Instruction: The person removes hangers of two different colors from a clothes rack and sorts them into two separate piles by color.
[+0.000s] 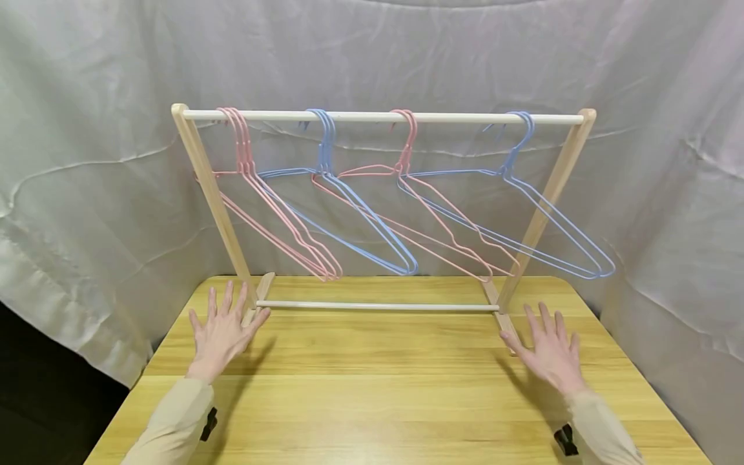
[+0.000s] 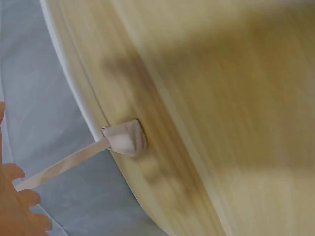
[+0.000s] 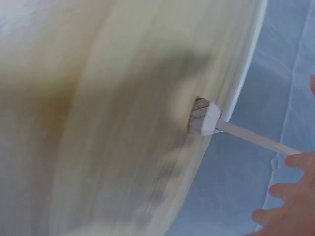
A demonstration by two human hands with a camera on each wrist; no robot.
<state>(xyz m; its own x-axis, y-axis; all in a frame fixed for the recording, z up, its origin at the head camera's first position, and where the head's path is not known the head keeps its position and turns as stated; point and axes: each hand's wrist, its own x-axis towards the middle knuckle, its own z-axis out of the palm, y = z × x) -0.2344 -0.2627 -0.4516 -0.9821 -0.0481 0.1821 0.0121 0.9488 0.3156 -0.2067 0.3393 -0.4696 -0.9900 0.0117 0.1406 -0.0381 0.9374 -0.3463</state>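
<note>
Fingers spread wide, my left hand (image 1: 219,332) hovers beside the left foot of a wooden clothes rack (image 1: 216,200), holding nothing. My right hand (image 1: 549,352) is spread the same way near the rack's right foot, also without anything in it. Wire hangers hang from the white top rail in four colour groups: pink hangers (image 1: 243,166) at the left, blue hangers (image 1: 325,158), more pink hangers (image 1: 405,158), then blue hangers (image 1: 508,161) at the right. The left wrist view catches part of the left hand (image 2: 19,206); the right wrist view shows the right fingers (image 3: 283,191).
The rack stands at the back of a wood-grain table (image 1: 372,387), its feet joined by a low white crossbar (image 1: 378,305). Grey curtains (image 1: 372,58) hang behind and on both sides. A dark area lies at the lower left.
</note>
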